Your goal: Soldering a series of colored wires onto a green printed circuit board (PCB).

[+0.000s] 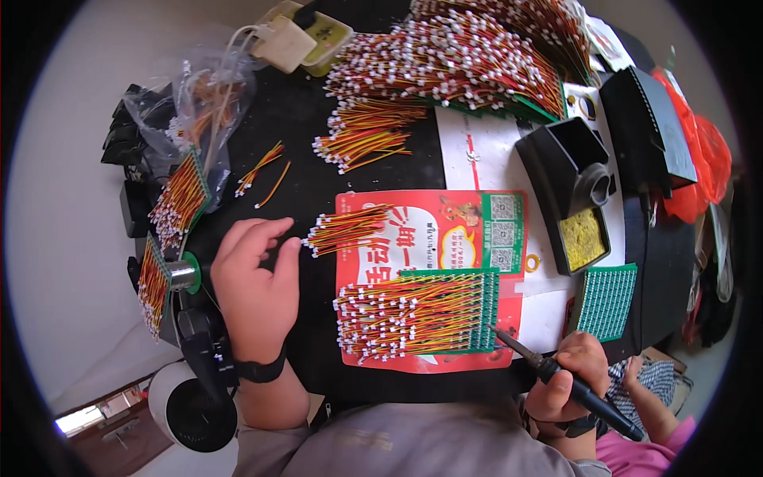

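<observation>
My right hand (574, 372) is closed round a soldering iron (548, 368). Its tip is at the right edge of a green circuit board (489, 306), from which rows of red, yellow and black wires (413, 314) with white connectors run left. The frame does not show whether the tip touches the board. Over the black table, my left hand (258, 270) is open, fingers stretched and thumb apart, with nothing visible in it. Beside its wrist stands a solder spool (185, 275). A small wire bundle (350, 228) lies just right of its fingers.
A red printed sheet (513, 362) lies under the board. A black iron stand (548, 171) with yellow sponge (582, 238) stands right. Another green board (607, 302) lies below it. Large wire piles (453, 60) fill the back; wired boards (181, 195) and a clear bag (214, 95) are left.
</observation>
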`<state>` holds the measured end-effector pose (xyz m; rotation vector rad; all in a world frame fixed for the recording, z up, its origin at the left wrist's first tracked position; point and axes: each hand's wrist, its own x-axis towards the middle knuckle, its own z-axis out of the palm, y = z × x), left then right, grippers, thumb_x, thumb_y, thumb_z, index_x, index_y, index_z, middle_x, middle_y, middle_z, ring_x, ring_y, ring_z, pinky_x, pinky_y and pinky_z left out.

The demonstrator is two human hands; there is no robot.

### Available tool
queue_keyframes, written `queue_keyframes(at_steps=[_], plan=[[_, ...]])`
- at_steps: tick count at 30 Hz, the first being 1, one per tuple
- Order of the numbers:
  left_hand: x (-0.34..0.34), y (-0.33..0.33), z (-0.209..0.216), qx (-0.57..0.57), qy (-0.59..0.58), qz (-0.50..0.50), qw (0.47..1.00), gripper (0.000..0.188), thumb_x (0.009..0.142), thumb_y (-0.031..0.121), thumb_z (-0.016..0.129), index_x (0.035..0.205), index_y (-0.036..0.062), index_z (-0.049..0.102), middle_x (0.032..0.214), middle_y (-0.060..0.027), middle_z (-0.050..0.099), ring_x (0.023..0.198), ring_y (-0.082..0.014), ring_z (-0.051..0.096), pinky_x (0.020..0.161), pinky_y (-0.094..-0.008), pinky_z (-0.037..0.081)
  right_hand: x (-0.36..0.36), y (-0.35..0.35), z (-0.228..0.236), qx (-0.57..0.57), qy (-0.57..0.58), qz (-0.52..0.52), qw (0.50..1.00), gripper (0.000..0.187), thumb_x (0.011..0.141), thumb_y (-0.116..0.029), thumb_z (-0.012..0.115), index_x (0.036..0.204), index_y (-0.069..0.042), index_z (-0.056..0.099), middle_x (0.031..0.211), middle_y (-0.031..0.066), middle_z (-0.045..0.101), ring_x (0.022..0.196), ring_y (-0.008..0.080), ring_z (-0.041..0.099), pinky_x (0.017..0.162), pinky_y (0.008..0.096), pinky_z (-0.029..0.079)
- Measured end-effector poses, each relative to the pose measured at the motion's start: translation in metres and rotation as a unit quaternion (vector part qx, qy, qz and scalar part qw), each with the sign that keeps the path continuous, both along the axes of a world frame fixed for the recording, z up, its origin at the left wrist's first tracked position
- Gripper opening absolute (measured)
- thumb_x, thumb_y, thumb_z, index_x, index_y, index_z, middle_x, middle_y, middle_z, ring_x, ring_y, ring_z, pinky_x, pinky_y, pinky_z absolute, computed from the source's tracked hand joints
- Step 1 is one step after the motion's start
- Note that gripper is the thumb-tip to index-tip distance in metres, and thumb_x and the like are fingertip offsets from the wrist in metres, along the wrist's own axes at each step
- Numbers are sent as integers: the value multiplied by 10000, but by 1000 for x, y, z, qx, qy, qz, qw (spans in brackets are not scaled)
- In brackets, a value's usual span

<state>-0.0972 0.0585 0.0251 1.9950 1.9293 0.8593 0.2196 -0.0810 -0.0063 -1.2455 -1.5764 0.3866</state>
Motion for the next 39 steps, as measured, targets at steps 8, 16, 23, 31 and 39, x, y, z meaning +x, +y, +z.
queue_keyframes(at_steps=[8,16,23,31,39], plan=[[7,14,-18,15,16,-91,996,170,827,-69,694,991,-31,722,911,-120,682,800,-217,661,726,-293,515,-4,2,1,1,-1,-31,1000,200,903,-182,610,956,-5,532,644,87,523,493,196,477,470,327,387],[10,12,-13,27,17,-74,997,97,785,-52,702,875,-15,707,880,-123,681,808,-297,657,724,-367,521,-5,5,0,14,8,-15,1000,195,893,-157,621,963,4,535,623,75,537,491,198,491,471,324,410],[5,8,-11,-10,-53,-76,996,102,808,-99,684,894,-47,701,931,-113,700,806,-181,669,692,-264,518,-7,2,0,23,9,-28,999,190,897,-169,613,918,6,540,631,87,527,479,200,485,463,319,405],[11,11,-19,-9,7,-72,997,101,806,-14,711,906,-5,715,886,-122,667,855,-301,644,728,-381,521,-12,3,3,10,5,-66,998,224,922,-215,604,896,-2,538,631,97,510,491,215,493,481,335,421],[15,18,-14,6,-54,-52,997,92,809,-3,714,900,-3,713,877,-116,660,835,-308,638,751,-392,512,-10,0,2,-3,-5,-72,997,234,937,-228,593,917,-4,530,643,102,511,512,226,505,499,339,428]])
